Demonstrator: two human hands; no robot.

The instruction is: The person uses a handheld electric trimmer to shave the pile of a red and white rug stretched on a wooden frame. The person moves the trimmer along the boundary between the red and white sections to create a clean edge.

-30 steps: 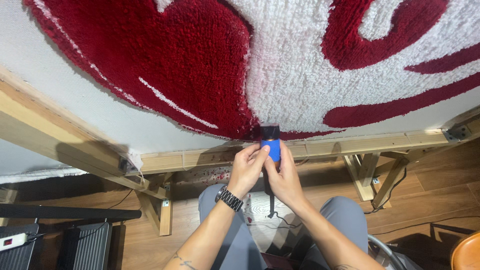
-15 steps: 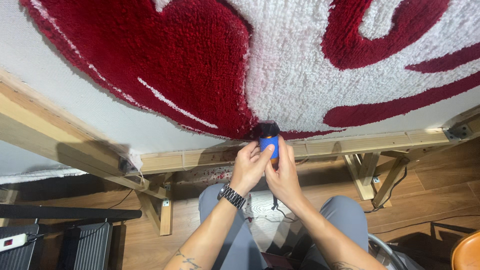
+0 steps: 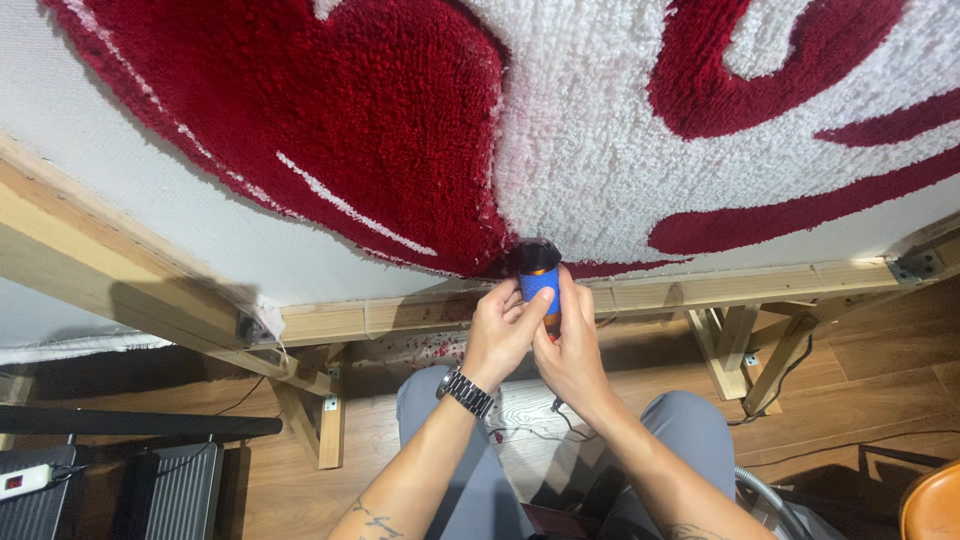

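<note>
While both hands close around one small tool, its working end meets the lower edge of the tufted rug. The tool is a blue handheld trimmer with an orange band and a dark head, held upright just above the near rail of the wooden frame. The left hand, with a wristwatch at the wrist, grips the trimmer body from the left side. The right hand wraps the body from the right and below, its thumb lying up the blue casing. This two-handed grip appears to steady the head against the pile at the point where the red field borders the white field. The rug is stretched flat on the frame, which keeps the pile presented to the tool. A thin cable hangs from the trimmer toward the wooden floor. The person's knees, in grey trousers, sit on either side below the hands. A power strip lies at the far left.
</note>
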